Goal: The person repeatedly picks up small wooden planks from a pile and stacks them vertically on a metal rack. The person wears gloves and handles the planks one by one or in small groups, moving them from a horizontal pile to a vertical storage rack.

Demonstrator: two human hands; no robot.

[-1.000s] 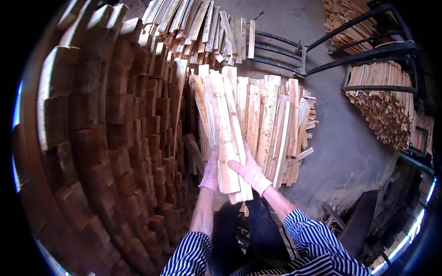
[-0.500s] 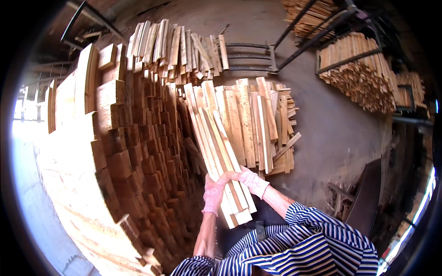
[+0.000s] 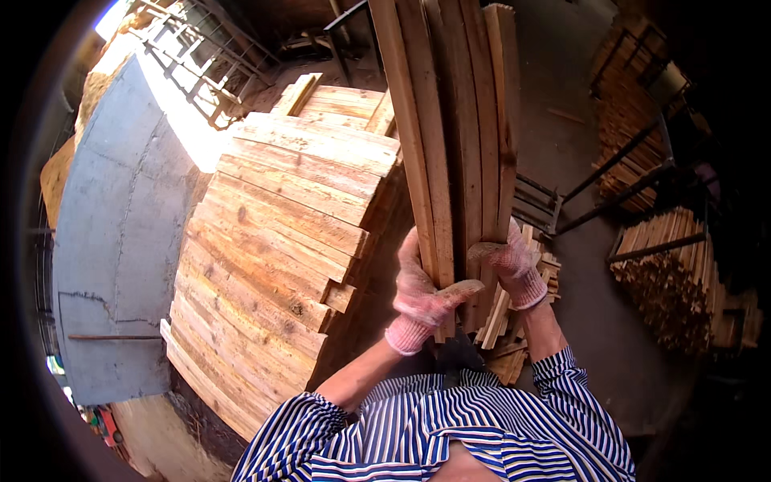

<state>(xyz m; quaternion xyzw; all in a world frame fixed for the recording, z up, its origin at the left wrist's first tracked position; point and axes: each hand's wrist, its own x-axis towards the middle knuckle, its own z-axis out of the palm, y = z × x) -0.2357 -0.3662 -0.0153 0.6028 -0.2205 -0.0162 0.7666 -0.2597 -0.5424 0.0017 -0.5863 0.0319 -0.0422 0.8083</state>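
Observation:
A bundle of several long wooden strips (image 3: 462,153) stands steeply raised in front of me, its top running out past the upper edge. My left hand (image 3: 419,291), in a pale pink work glove with bare-looking fingertips, is closed round the lower left side of the bundle, thumb across the front. On the right side my right hand (image 3: 514,263), gloved alike, grips the strips a little higher. The strips stand side by side with a dark gap in the middle. Fingers behind the wood are hidden.
Left of the bundle is a tall stack of wide planks (image 3: 265,249), sunlit on top. Beyond it lies a grey concrete slab (image 3: 120,217). More strips (image 3: 514,317) lie partly hidden behind my right hand. Racked timber piles (image 3: 666,265) and a metal frame (image 3: 546,213) stand to the right.
The bundle has come up from a slant over the stacked strips to nearly upright, close to me. Both hands still hold it. My view has turned left, toward the plank stack.

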